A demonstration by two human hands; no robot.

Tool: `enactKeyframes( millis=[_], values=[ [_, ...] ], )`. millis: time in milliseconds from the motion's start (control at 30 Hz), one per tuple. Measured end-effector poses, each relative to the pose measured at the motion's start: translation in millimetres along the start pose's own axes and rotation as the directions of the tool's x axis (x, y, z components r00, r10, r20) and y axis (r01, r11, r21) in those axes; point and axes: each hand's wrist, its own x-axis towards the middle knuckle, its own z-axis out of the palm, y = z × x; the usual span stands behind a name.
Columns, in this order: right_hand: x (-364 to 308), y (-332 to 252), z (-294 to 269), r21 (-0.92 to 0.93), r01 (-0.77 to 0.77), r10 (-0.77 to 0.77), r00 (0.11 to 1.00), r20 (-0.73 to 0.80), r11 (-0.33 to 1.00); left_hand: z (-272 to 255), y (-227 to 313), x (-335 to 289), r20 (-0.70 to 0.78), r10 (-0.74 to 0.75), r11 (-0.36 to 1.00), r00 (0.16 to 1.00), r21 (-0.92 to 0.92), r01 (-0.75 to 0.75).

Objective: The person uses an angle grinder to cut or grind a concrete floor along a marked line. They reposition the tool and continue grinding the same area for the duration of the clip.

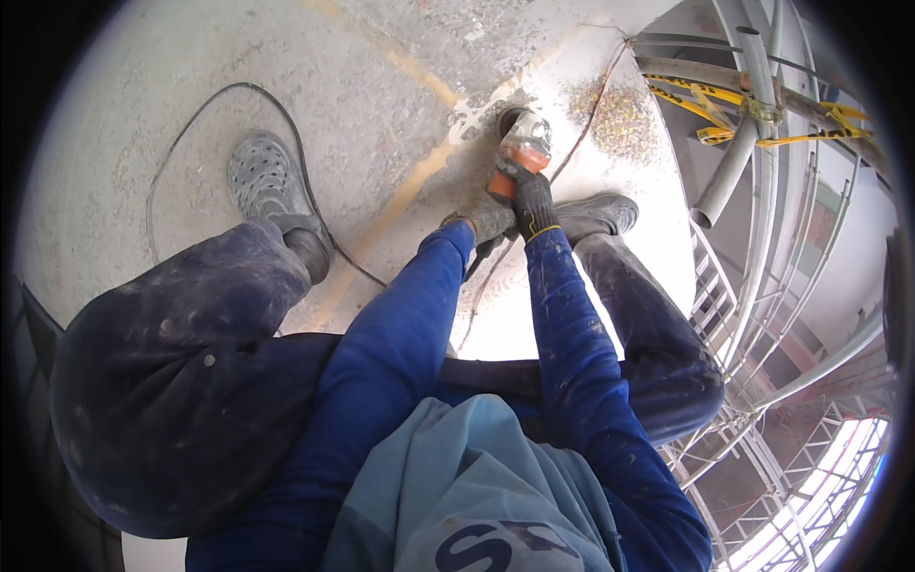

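Note:
An angle grinder (522,153) with an orange body and a dusty grey head rests low against the concrete floor, between my feet. Its dark round front edge meets the surface. My right hand (534,198), in a dark knit glove with a yellow-stitched cuff, wraps the orange body. Just behind it, my left hand (486,218), in a dusty grey glove, closes round the rear of the tool. Its fingers are partly hidden. A short black piece of the tool or its cord shows below the hands.
A black cable (303,157) loops around my left shoe (262,176). A thin reddish cord (600,93) runs past my right shoe (610,212). Brownish debris (620,119) lies near the floor's right edge. Beyond it stand scaffold tubes (765,181) with yellow-black tape (710,105) and a drop.

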Motion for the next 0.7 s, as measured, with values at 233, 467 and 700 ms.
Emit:
enactKeyframes(
  millis=[233, 467, 700],
  values=[
    [12.9, -33.2, 25.6, -0.109, 0.081, -0.072, 0.994, 0.087, 0.991, -31.7, 25.1, -11.4, 0.048, -0.004, 0.997, 0.999, -0.078, 0.007],
    [0.4, -32.1, 10.8, -0.029, -0.057, 0.058, 0.998, 0.037, 0.998, -14.4, 24.6, -14.0, 0.012, 0.007, 0.995, 1.000, -0.095, -0.006],
    [-2.1, -12.3, 14.9, -0.166, 0.071, -0.061, 0.996, 0.064, 0.984, -11.4, 2.6, -13.7, 0.050, -0.044, 0.978, 0.998, -0.203, 0.054]
  ],
)
